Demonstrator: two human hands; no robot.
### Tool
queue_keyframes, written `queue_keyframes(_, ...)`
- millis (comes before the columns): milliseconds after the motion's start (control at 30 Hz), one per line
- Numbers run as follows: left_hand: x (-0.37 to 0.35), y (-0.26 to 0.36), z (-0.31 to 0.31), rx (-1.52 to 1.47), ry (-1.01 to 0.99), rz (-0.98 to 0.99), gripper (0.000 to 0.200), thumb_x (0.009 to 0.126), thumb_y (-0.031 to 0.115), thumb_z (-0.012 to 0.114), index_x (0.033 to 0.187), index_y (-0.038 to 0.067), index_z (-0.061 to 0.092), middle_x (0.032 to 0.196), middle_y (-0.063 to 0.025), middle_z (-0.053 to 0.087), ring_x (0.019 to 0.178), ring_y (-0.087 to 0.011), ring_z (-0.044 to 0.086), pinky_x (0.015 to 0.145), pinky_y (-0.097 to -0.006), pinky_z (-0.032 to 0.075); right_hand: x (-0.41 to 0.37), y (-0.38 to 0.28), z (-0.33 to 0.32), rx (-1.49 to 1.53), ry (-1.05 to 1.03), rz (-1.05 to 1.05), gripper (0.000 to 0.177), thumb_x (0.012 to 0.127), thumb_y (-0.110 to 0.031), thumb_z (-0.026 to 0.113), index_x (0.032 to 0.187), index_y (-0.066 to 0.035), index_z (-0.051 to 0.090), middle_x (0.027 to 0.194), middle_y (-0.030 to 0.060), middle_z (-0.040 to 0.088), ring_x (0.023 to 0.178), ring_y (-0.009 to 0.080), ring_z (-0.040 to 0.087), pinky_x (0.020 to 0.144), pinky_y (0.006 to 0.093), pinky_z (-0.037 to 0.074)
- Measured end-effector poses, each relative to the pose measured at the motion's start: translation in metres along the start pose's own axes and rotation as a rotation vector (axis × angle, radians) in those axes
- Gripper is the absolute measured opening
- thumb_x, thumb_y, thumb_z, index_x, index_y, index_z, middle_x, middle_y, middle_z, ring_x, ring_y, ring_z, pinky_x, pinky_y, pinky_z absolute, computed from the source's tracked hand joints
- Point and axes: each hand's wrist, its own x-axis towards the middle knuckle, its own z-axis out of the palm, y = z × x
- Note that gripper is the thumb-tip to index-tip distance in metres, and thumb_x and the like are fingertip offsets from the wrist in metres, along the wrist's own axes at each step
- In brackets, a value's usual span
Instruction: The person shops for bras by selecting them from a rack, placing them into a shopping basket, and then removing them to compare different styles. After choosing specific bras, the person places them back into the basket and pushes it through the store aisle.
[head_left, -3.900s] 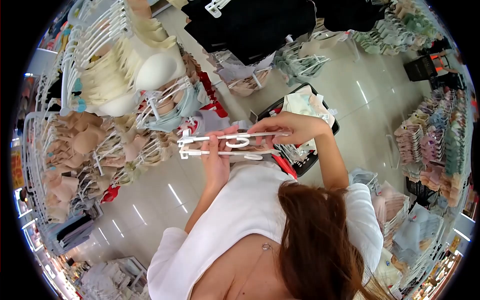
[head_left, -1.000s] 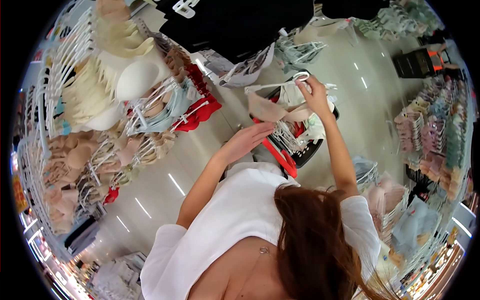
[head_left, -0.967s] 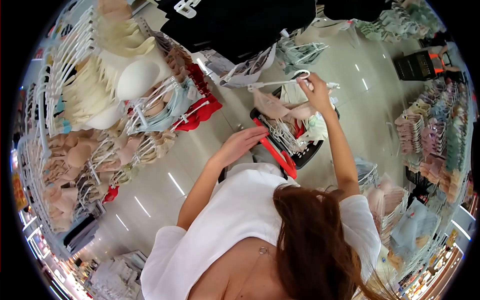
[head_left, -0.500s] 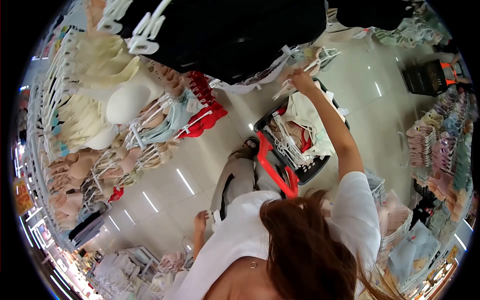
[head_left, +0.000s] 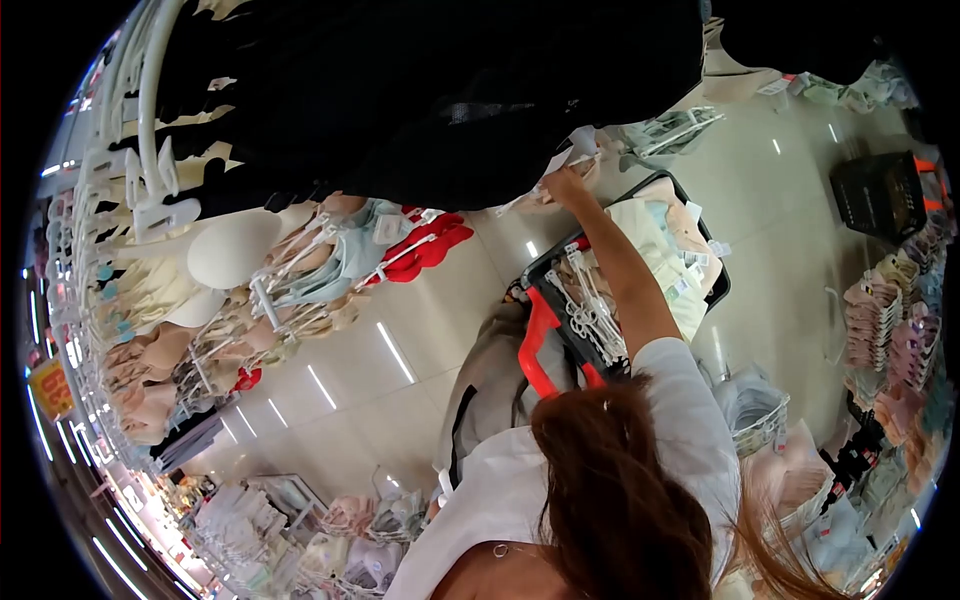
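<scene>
My right hand (head_left: pixel 567 188) reaches up to the lower edge of black garments (head_left: pixel 400 110) hanging close in front of me. Its fingers are curled beside a white paper tag (head_left: pixel 578 150) and a pale beige bra (head_left: pixel 530 203); what they grip is partly hidden. Below that arm stands a black shopping basket (head_left: pixel 718 292) with a red handle (head_left: pixel 536 345). In the basket lie cream and beige bras (head_left: pixel 645 225), with a bundle of white hangers (head_left: pixel 590 300) at its near side. My left hand is out of sight by my left side.
To the left, a rack holds white, beige and light blue bras (head_left: pixel 235 250) and red ones (head_left: pixel 425 245). Another black basket (head_left: pixel 878 195) stands far right beside racks of pink bras (head_left: pixel 870 320). Wire baskets of garments (head_left: pixel 752 405) are behind my right shoulder.
My right hand has moved left, closer to the black garments, which now fill more of the view. A pale beige bra with tags now shows on top in the basket. My left hand has left view.
</scene>
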Motion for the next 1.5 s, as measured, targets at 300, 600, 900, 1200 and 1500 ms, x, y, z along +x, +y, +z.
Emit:
queue_keyframes(300,0.003,0.013,0.003,0.067,0.015,-0.008,0.029,0.085,0.017,0.049,0.102,-0.005,0.057,0.086,-0.0187,0.062,0.081,-0.0311,0.060,0.074,-0.0359,0.048,-0.009,0.006,0.033,-0.080,0.271,0.070,0.041,0.080,-0.027,0.053,0.118,-0.013,0.052,0.128,0.0141,0.045,0.123,0.0345,0.035,0.104,0.0471,0.021)
queue_keyframes(600,0.091,0.088,-0.028,0.365,0.249,0.177,0.027,0.083,0.014,0.050,0.101,-0.004,0.057,0.084,-0.0202,0.062,0.081,-0.0335,0.060,0.075,-0.0366,0.048,-0.196,0.020,-0.006,0.441,0.281,0.085,0.041,0.076,-0.009,0.058,0.115,-0.004,0.047,0.107,0.0211,0.053,0.098,0.0402,0.050,0.084,0.0449,0.042)
queue_keyframes(900,0.119,0.237,-0.069,1.108,0.086,0.780,0.038,0.061,0.004,0.064,0.098,0.006,0.060,0.099,-0.0148,0.055,0.094,-0.0317,0.056,0.078,-0.0440,0.046,-0.432,-0.038,-0.027,0.716,0.192,0.382,0.023,0.083,-0.009,0.056,0.104,0.000,0.056,0.090,0.0158,0.062,0.075,0.0232,0.060,0.070,0.0319,0.047)
queue_keyframes(1200,0.142,0.319,-0.083,1.159,-0.052,0.820,0.028,0.073,0.013,0.056,0.100,0.010,0.063,0.099,-0.0185,0.058,0.097,-0.0327,0.057,0.082,-0.0471,0.045,-0.446,-0.115,-0.026,0.767,0.308,0.404,0.031,0.091,-0.027,0.048,0.097,0.001,0.060,0.078,0.0171,0.062,0.072,0.0209,0.061,0.069,0.0299,0.046)
queue_keyframes(1500,0.057,0.399,-0.034,0.887,0.007,1.277,0.030,0.073,0.010,0.054,0.099,-0.003,0.058,0.098,-0.0235,0.057,0.095,-0.0390,0.055,0.084,-0.0427,0.045,-0.424,-0.139,-0.052,0.460,0.090,0.411,0.049,0.068,-0.050,0.063,0.090,-0.006,0.062,0.078,0.0214,0.062,0.075,0.0373,0.061,0.068,0.0433,0.048)
